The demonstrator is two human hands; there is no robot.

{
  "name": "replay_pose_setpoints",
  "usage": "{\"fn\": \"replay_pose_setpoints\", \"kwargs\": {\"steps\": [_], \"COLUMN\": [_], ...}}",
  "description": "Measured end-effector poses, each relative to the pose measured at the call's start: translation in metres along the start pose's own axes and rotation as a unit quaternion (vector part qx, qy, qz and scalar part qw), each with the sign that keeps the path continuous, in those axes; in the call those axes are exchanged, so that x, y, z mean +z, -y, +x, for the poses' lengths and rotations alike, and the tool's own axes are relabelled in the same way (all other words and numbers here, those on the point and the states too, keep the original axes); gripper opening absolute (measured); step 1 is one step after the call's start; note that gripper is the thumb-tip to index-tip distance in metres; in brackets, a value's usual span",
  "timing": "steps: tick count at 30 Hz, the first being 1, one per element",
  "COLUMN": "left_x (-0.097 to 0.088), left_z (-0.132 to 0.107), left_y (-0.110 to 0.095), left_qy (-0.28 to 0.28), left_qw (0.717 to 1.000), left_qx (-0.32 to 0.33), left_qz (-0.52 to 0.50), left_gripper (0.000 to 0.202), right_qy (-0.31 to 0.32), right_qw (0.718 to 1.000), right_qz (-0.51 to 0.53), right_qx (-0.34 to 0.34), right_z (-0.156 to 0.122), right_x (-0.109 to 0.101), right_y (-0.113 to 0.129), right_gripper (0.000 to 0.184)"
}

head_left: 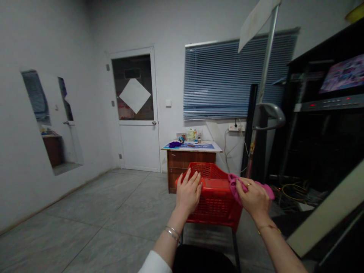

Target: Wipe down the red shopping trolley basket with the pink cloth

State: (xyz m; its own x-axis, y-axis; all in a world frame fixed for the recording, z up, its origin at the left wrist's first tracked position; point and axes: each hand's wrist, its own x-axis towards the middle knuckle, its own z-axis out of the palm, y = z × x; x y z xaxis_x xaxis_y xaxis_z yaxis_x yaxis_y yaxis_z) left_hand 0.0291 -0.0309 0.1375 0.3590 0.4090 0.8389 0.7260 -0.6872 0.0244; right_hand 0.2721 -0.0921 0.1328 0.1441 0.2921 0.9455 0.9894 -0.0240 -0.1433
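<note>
A red plastic shopping cart (210, 207) stands right in front of me, its handle (217, 184) running crosswise between my hands. My left hand (189, 192) lies on the left end of that handle with the fingers stretched out flat and nothing in them. At the handle's right end, my right hand (254, 199) is closed around a bunched pink cloth (233, 186). Part of the cloth presses against the handle, and another part sticks out to the right behind the knuckles. The cart's lower frame is partly hidden by my dark-clothed legs.
Behind the cart is a brown desk (191, 157) with a purple cloth (174, 144) and small containers on top. A metal pole (265, 64) rises at the right beside a dark rack (307, 132) with a lit screen. Loose cables (292, 191) lie below; a white door (139, 146) is behind.
</note>
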Motion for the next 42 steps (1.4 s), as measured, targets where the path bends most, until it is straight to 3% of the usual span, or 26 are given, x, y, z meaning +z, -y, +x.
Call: {"fn": "replay_pose_setpoints", "kwargs": {"steps": [3, 11, 17, 22, 29, 35, 39, 42], "left_x": [0.001, -0.003, 0.004, 0.016, 0.006, 0.002, 0.006, 0.007], "left_z": [0.000, 0.006, 0.029, 0.027, 0.015, 0.014, 0.013, 0.013], "left_y": [0.000, 0.003, -0.027, -0.047, -0.035, -0.023, -0.025, -0.029], "left_qy": [-0.006, -0.005, 0.006, 0.010, -0.003, -0.002, -0.006, -0.009], "left_qw": [1.000, 0.999, 1.000, 1.000, 1.000, 0.999, 0.999, 0.999], "left_qx": [-0.003, -0.036, -0.022, 0.007, 0.025, 0.045, 0.039, 0.028], "left_qz": [0.000, 0.013, -0.004, -0.010, -0.004, -0.001, -0.020, -0.036], "left_gripper": [0.036, 0.036, 0.040, 0.042, 0.039, 0.038, 0.038, 0.038], "right_qy": [-0.002, -0.030, -0.023, -0.037, -0.017, -0.010, -0.030, -0.057], "right_qw": [1.000, 0.998, 0.998, 0.997, 0.998, 0.997, 0.997, 0.997], "right_qz": [-0.009, -0.046, -0.059, -0.069, -0.057, 0.031, 0.054, 0.051], "right_qx": [0.006, -0.004, -0.008, -0.020, -0.025, -0.068, -0.042, 0.001], "right_z": [0.000, -0.007, -0.009, -0.009, -0.007, -0.007, -0.011, -0.014], "right_x": [-0.001, 0.002, 0.002, -0.005, -0.019, -0.023, -0.020, -0.017], "right_y": [-0.005, 0.012, 0.012, 0.023, 0.040, 0.033, 0.021, 0.026], "right_gripper": [0.033, 0.029, 0.027, 0.024, 0.020, 0.020, 0.021, 0.022]}}
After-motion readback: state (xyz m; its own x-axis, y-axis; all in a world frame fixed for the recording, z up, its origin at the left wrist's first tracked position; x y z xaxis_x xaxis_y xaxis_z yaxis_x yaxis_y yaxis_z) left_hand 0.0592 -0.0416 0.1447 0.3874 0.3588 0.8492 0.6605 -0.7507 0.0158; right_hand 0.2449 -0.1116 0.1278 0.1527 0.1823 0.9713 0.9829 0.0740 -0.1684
